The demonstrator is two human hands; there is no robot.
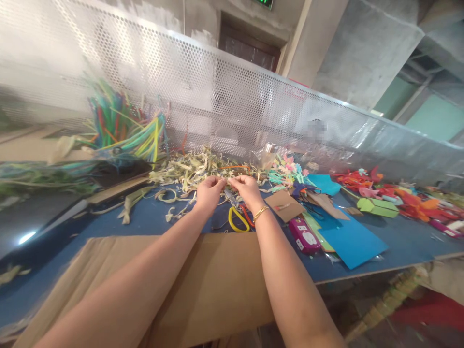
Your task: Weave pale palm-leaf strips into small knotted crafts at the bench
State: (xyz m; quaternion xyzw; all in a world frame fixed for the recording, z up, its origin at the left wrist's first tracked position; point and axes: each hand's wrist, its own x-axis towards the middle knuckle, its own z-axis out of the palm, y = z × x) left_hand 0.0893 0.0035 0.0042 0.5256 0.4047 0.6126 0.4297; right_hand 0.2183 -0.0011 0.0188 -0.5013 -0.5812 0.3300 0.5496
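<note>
My left hand and my right hand meet over the blue table top, fingers pinched together on a thin greenish strip stretched between them. The strip lies at the near edge of a heap of pale cut paper strips. A gold bracelet sits on my right wrist. Just under my hands lie scissors with yellow and red handles.
A brown cardboard sheet covers the table's near edge. A bundle of coloured sticks stands at the back left. Blue paper, a pink case, brown card pieces, a green box and red scraps lie right. A perforated metal screen backs the table.
</note>
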